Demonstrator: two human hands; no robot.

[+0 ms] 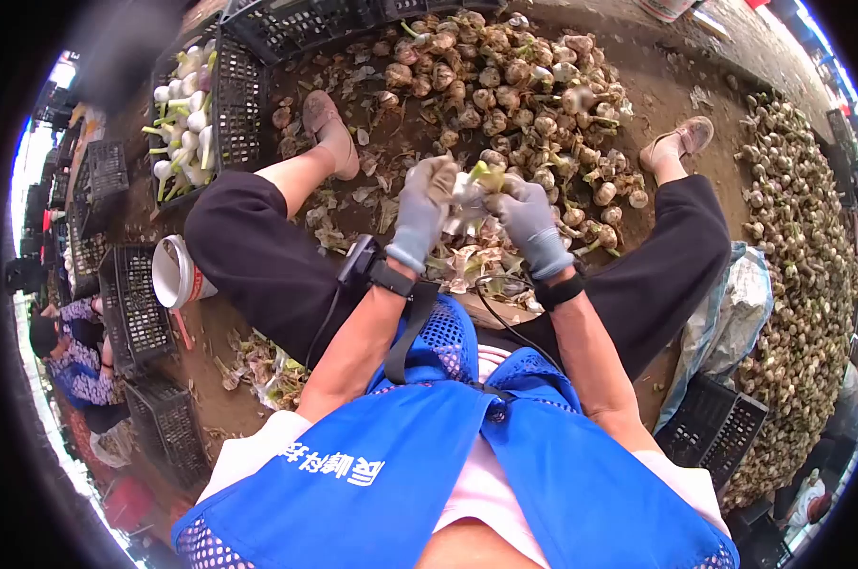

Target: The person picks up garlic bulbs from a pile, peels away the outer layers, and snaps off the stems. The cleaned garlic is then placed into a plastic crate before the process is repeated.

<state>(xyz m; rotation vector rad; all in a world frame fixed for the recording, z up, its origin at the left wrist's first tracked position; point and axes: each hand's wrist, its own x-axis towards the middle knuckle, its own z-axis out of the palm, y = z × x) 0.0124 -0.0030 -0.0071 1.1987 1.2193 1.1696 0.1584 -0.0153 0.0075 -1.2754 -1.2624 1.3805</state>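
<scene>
Both of my hands wear grey work gloves and meet above the ground between my knees. My left hand point(423, 207) has its fingers closed against one side of a garlic bulb point(486, 178) with a pale green stem. From the other side, my right hand point(525, 216) closes on the same bulb. Motion blur and the fingers hide part of it. Loose papery garlic skins point(476, 251) lie just below the hands. Beyond them, a big heap of dirty, unpeeled garlic point(505, 85) spreads over the ground.
At the left stands a black crate point(237, 100) beside cleaned white garlic point(187, 123). A white bucket point(171, 272) is near my left knee. A larger garlic pile point(799, 284) and a plastic sack point(728, 308) are at right. Another person point(78, 356) sits far left.
</scene>
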